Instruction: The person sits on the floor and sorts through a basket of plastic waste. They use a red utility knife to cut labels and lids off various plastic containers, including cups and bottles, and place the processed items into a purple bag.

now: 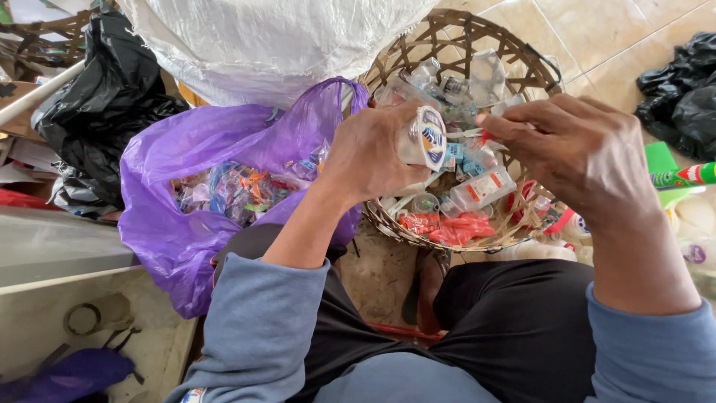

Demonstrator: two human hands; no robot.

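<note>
informal waste-sorting spot on a tiled floor [597,37], likely a home recycling workspace: woven basket [447,37] full of empty plastic bottles, purple bag [171,239] stuffed with wrappers, black trash bags [104,112], big white sack [261,37] all crowded around.

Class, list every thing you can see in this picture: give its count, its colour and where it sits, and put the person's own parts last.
bottle: one, clear with a label, in the left hand
basket: one, brown woven, centre top, holding clear bottles and red scraps
purple bag: one, left of the basket, full of wrappers
black bags: several, far left and far right
white sack: one, top
left hand: gripping the bottle
right hand: fingers pinching at the bottle's top
</note>
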